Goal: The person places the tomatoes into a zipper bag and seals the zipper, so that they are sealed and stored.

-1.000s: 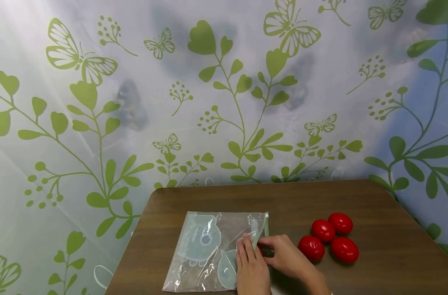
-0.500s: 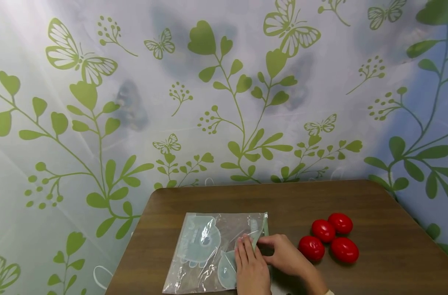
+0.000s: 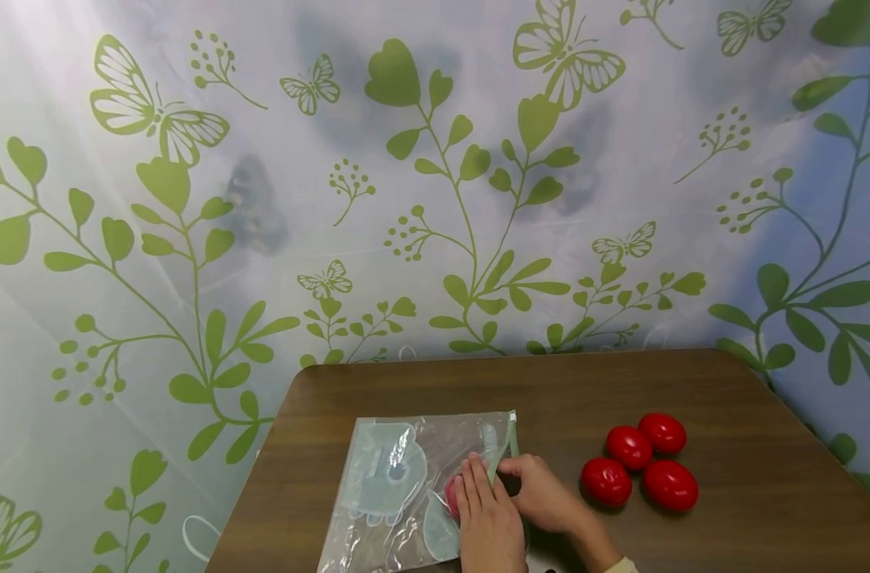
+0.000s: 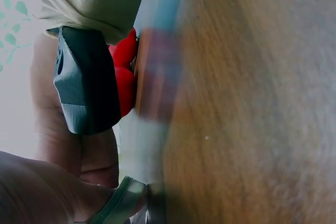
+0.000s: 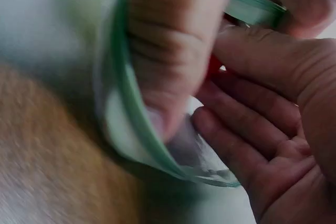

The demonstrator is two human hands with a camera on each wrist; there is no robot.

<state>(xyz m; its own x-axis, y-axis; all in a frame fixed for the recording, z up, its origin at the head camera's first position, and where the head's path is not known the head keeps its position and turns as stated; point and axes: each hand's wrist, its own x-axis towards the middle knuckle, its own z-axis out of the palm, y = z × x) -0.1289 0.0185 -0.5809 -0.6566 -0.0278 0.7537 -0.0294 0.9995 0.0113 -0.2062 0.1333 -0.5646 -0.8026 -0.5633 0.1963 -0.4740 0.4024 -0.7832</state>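
A clear zip bag (image 3: 442, 446) with pale blue animal shapes lies flat on the table. My left hand (image 3: 488, 513) rests on it with straight fingers. In the right wrist view, the left thumb (image 5: 168, 56) is tucked inside the green zip edge (image 5: 126, 87), so the hand grips the mouth. At that mouth is my right hand (image 3: 545, 493), fingers loosely extended; a bit of red shows beyond them in the right wrist view. Inside the bag, a glossy red rounded thing (image 3: 452, 497) peeks out beside my left fingers, mostly hidden by them.
Several glossy red egg-shaped things (image 3: 669, 485) sit grouped on the brown wooden table (image 3: 549, 390), right of my hands. Behind the table hangs a pale backdrop (image 3: 463, 191) printed with green leaves and butterflies. A white cord loop (image 3: 194, 537) hangs by the table's left edge.
A red rounded thing now shows through the bag, left of my left fingers. The bag has shifted slightly left. The right hand has moved a little; the left hand stays in place.
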